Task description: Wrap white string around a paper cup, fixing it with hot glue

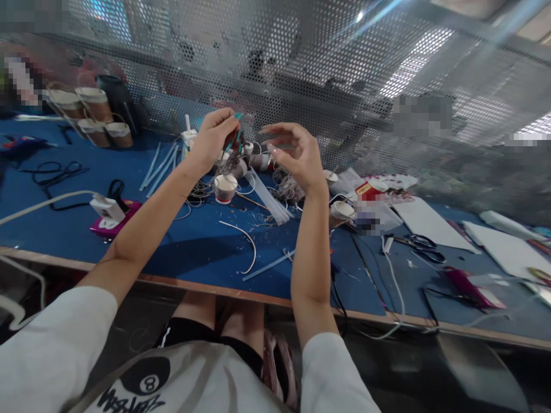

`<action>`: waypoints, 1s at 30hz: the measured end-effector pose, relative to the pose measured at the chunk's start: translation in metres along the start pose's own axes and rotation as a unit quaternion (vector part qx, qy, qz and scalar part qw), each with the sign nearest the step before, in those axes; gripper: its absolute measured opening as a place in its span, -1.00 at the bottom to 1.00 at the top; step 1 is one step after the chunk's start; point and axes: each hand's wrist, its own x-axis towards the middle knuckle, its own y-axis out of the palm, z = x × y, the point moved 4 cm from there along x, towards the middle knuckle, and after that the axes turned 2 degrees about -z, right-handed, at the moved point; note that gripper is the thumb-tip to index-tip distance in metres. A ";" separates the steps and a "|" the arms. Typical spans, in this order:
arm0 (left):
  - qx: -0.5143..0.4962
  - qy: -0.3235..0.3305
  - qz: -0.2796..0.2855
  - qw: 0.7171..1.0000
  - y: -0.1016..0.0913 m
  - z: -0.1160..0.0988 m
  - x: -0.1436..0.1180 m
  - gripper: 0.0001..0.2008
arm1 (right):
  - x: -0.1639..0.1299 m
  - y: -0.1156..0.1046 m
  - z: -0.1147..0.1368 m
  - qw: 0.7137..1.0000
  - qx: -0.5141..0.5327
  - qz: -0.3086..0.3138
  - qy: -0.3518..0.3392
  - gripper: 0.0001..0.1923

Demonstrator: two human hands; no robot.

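Note:
My left hand [217,137] is raised over the back of the table, fingers pinched on a thin teal piece [238,116] whose exact kind I cannot make out. Dark, thin strands seem to hang below those fingers, partly lost against the clutter. To its right, my right hand [299,149] is held up with curved fingers apart and nothing visible between them. Beneath my left hand stands a small paper cup [225,188] with a brown-grey side. Spools of thread [259,162] and tangled grey cord [289,186] lie behind and between the hands.
Clear flat strips [269,198] and a curved white cord [252,244] lie on the blue table [202,252]. Brown-sided cups [97,104] stand at left, near a magenta device [114,221]. Scissors [419,244] and white sheets [434,223] are at right. A perforated metal screen [327,74] rises behind.

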 end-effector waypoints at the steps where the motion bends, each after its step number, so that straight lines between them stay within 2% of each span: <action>1: 0.001 -0.007 0.008 1.000 0.002 0.000 -0.001 -0.51 | -0.001 0.005 0.004 1.000 0.000 0.017 -0.002 -0.57; 4: 0.007 -0.024 0.037 0.999 0.005 -0.003 -0.004 -0.52 | -0.003 0.018 0.015 0.999 0.001 0.043 -0.002 -0.65; 7: 0.015 -0.039 0.045 0.998 0.006 -0.006 -0.006 -0.53 | -0.003 0.025 0.019 1.000 0.001 0.030 0.009 -0.73; 16: 0.005 -0.044 0.095 0.994 0.009 -0.003 -0.006 -0.58 | -0.003 0.028 0.022 0.998 -0.061 0.022 -0.002 -0.87; 19: 0.014 -0.059 0.060 0.996 0.005 -0.007 -0.006 -0.56 | -0.003 0.024 0.020 0.998 -0.059 0.009 -0.012 -0.85; 22: -0.011 -0.080 0.011 0.997 0.004 -0.012 -0.008 -0.55 | -0.002 0.019 0.017 0.995 -0.073 -0.018 -0.058 -0.77; 27: -0.047 -0.168 -0.041 0.984 0.007 -0.012 -0.015 -0.60 | -0.002 0.012 0.014 0.982 -0.115 -0.083 -0.124 -0.74; 30: -0.038 -0.162 -0.059 0.984 0.006 -0.015 -0.016 -0.63 | -0.001 0.013 0.015 0.973 -0.149 -0.102 -0.147 -0.76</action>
